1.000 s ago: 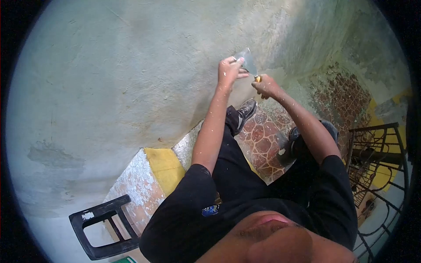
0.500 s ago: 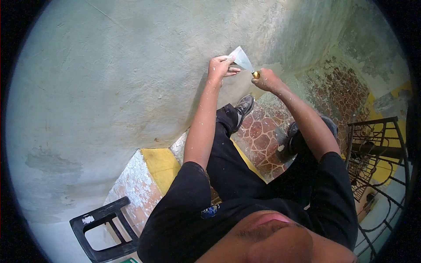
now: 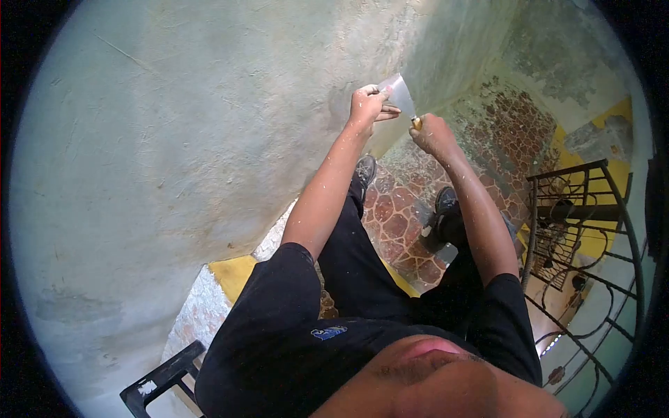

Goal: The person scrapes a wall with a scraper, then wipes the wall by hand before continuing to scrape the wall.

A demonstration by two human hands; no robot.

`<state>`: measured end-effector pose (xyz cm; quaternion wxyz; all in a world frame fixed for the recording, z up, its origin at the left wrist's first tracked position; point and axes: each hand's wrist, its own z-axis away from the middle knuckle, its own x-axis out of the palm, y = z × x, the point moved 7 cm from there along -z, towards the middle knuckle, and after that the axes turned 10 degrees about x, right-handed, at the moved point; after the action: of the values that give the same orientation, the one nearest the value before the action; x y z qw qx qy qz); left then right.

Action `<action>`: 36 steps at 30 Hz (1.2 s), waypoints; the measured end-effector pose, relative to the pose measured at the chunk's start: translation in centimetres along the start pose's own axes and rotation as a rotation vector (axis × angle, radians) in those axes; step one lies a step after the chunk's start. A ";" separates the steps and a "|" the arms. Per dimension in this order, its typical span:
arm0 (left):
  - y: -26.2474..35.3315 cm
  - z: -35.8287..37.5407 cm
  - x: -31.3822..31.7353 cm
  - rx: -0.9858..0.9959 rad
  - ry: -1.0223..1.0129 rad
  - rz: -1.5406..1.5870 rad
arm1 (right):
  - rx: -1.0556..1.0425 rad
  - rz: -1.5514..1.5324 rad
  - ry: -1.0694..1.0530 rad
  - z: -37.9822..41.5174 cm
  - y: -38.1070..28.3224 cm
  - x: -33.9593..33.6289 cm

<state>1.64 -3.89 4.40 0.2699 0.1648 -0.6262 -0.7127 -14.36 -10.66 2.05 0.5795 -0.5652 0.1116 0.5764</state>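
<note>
A putty knife (image 3: 399, 94) with a wide, pale blade is held in front of the wall, its blade pointing up and away. My right hand (image 3: 433, 134) is closed around its short yellowish handle. At the blade's left side, my left hand (image 3: 371, 110) pinches the corner, one fingertip pressed on the face. The lower fingers of that hand stretch out beside the blade. Pale specks dot both hands and forearms. Behind the knife rises the grey-green plastered wall (image 3: 209, 125), rough and patchy.
A black metal railing (image 3: 585, 230) stands at the right. Below is a reddish stone-patterned floor (image 3: 397, 216) with both shoes on it. A yellow-edged step (image 3: 233, 275) and a black plastic stool (image 3: 164, 380) are at the lower left.
The camera view has shifted, so the stool sits lower and the railing further left. Both hands and the putty knife appear slightly further right, with the same hold.
</note>
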 end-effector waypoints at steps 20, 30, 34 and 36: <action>-3.0 3.1 -6.3 0.105 0.602 0.148 | 0.148 -0.776 -0.718 0.6 -5.5 9.9; -1.2 3.2 -10.0 0.358 0.788 -0.428 | 0.251 -0.805 -0.743 -0.9 -8.4 13.9; 0.8 3.8 -9.3 0.414 0.793 -0.595 | 0.221 -0.815 -0.774 -1.4 -8.4 13.5; 0.6 3.7 -9.3 0.351 0.763 -0.595 | 0.251 -0.794 -0.803 -1.3 -8.3 13.9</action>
<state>7.07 4.52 4.66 0.2330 0.6269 -0.5195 -0.5318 -2.77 -1.59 -4.88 0.8109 -0.2276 -0.2701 0.4665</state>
